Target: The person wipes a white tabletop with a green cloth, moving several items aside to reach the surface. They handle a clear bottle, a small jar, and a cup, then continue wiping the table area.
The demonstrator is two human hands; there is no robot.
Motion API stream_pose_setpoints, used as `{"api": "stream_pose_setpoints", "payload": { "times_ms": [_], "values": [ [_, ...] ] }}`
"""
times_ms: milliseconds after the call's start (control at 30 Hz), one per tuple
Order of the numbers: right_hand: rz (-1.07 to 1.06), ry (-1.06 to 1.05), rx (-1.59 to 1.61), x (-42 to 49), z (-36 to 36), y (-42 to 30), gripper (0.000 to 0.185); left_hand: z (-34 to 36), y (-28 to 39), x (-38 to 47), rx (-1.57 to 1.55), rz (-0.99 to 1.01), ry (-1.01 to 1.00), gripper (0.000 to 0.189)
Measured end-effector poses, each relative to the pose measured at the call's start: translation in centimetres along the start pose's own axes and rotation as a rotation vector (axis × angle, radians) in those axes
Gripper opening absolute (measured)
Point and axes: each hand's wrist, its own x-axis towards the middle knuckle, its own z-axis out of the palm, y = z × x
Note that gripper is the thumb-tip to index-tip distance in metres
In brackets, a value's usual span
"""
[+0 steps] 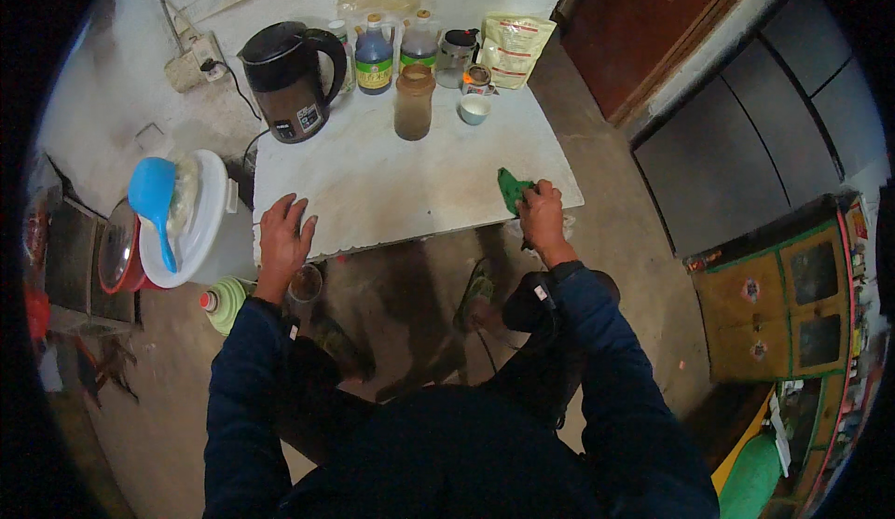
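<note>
My right hand (543, 217) is at the front right edge of a white table (363, 190), gripping a green cloth (514, 189). Part of the cloth spreads on the tabletop beyond my fingers. My left hand (285, 236) lies over the table's front left corner, fingers apart and holding nothing. Farther back on the table are a black electric kettle (287, 85), a brownish jar (414, 103) and a small pale bowl (475, 109).
Behind stand labelled bottles (374, 57), a lidded glass pitcher (456, 56), a small jar (477, 80) and a yellowish pouch (516, 50). At left, a blue scoop (152, 187) lies on a lidded white bucket (210, 239). A green thermos (227, 302) stands on the floor. A wooden cabinet (748, 309) is at right.
</note>
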Motion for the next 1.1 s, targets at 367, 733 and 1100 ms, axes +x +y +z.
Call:
{"api": "stream_pose_setpoints", "payload": {
  "times_ms": [367, 733, 1100],
  "values": [
    [-0.217, -0.003, 0.147, -1.2, 3.5, -13.5, 0.031, 0.5, -0.7, 0.0, -0.004, 0.021, 0.011, 0.044],
    [-0.435, -0.004, 0.307, 0.2, 7.5, -23.9, 0.023, 0.5, -0.6, 0.1, 0.010, 0.012, 0.000, 0.043],
    [-0.331, 0.062, -0.010, 11.0, 13.2, -25.8, 0.018, -0.1, 0.0, 0.5, 0.022, -0.048, -0.074, 0.042]
  ]
}}
